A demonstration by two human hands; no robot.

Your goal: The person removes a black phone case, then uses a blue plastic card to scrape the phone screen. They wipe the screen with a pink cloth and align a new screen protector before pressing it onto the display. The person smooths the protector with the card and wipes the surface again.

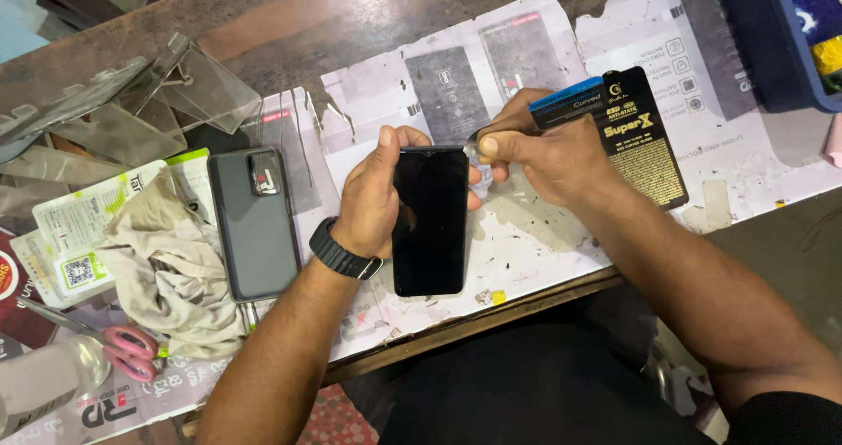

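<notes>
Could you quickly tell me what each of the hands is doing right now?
Left hand: closed around the black phone.
Right hand: fingers pinched at the phone's top corner; what it holds cannot be told.

— Position of the handset?
— Phone point(430, 221) sits at the counter's point(351, 15) near edge, left hand point(373, 195) on its left side, right hand point(539, 151) at its top right corner.
— Surroundings?
— Second phone point(254, 226) lies left of it; cloth point(171, 265) further left, scissors point(123, 348) in front of the cloth. Packet point(636, 134) lies behind the right hand.
</notes>
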